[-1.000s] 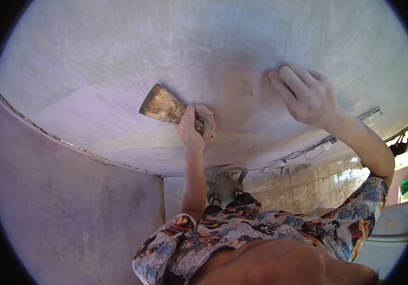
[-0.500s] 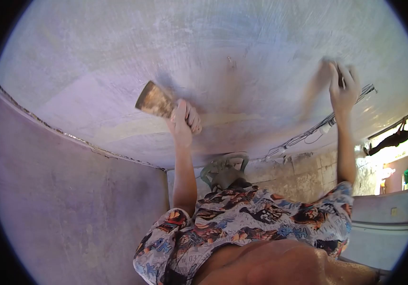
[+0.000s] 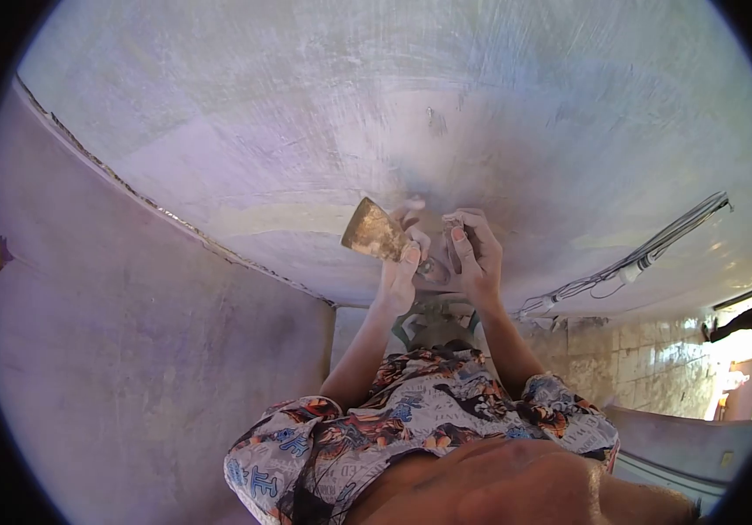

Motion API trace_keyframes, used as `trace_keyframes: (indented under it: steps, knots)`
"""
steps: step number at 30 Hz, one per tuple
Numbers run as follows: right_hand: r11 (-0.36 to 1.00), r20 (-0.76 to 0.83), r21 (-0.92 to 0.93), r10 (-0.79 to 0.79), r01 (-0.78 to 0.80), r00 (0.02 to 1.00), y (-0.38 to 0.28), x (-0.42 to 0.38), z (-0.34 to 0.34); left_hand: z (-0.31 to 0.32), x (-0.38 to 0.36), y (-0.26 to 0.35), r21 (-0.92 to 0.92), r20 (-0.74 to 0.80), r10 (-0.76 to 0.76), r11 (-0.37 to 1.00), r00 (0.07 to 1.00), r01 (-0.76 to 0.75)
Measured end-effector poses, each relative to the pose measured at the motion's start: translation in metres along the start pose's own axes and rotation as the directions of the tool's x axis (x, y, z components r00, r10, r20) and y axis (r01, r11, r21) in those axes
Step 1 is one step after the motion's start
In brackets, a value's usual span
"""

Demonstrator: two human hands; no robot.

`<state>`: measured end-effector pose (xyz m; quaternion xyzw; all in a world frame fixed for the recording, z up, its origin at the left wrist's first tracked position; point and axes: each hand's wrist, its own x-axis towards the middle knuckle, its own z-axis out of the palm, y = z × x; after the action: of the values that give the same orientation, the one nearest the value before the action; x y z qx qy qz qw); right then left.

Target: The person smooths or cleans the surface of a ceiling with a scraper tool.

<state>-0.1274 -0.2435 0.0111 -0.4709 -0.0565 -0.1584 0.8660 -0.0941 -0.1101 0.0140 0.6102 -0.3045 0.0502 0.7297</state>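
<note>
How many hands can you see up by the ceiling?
2: the left hand holds the scraper under the ceiling; the right hand is beside it, fingers curled at the scraper's handle.

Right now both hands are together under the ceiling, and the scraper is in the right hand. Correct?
Not quite. The head view shows the scraper held in the left hand, not the right. The right hand sits close beside it, fingers curled at the handle end; whether it touches the handle is unclear. Both hands are together under the ceiling.
</note>
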Motion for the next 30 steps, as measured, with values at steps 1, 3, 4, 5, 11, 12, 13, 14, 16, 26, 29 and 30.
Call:
trace_keyframes:
  steps: [1,3,4,5,11,12,13,14,16,26,29,30]
  knots:
    - [0.977,0.008,-0.134,-0.170,0.169,0.985,-0.005,0.001,0.006,0.007,0.000,0.004,0.009,0.001,-0.010,1.000,1.000,0.010]
    - [0.910,0.035,-0.261,-0.325,0.323,0.945,-0.006,0.003,0.007,0.021,0.001,0.014,-0.233,0.006,-0.094,0.968,0.996,0.093]
    - [0.891,0.083,-0.274,-0.354,0.363,0.932,-0.005,0.004,0.005,0.020,0.002,0.015,-0.229,0.006,-0.098,0.969,0.995,0.097]
    - [0.870,0.129,-0.285,-0.381,0.403,0.915,-0.005,0.005,0.003,0.019,0.002,0.015,-0.228,0.060,-0.086,0.969,0.994,0.097]
    - [0.629,0.223,-0.649,-0.380,0.427,0.898,-0.020,0.010,-0.001,-0.006,-0.021,-0.004,-0.258,0.114,-0.290,0.915,0.950,0.310]
    - [0.629,0.225,-0.650,-0.378,0.427,0.898,-0.020,0.009,-0.002,-0.005,-0.022,-0.002,-0.285,0.112,-0.299,0.904,0.948,0.319]
    - [0.647,0.242,-0.648,-0.326,0.402,0.914,-0.019,0.007,-0.005,-0.001,-0.025,-0.002,-0.286,0.109,-0.299,0.904,0.948,0.318]
    - [0.661,0.262,-0.647,-0.274,0.379,0.925,-0.017,0.006,-0.007,0.003,-0.027,-0.003,-0.290,0.060,-0.271,0.916,0.961,0.276]
    - [0.757,0.280,-0.569,-0.188,0.321,0.941,-0.006,0.002,-0.008,0.006,-0.030,-0.004,-0.295,0.002,-0.239,0.928,0.971,0.229]
    - [0.915,0.453,-0.186,0.403,-0.358,0.795,0.006,-0.023,-0.002,-0.017,-0.025,0.021,0.223,-0.018,-0.191,0.956,0.982,0.190]
    - [0.844,0.504,-0.260,0.532,-0.468,0.680,0.007,-0.017,-0.007,-0.019,-0.018,0.039,0.277,0.014,-0.275,0.925,0.961,0.261]
    - [0.839,0.530,-0.294,0.541,-0.457,0.652,0.008,-0.015,-0.007,-0.019,-0.015,0.042,0.334,0.057,-0.274,0.911,0.960,0.240]
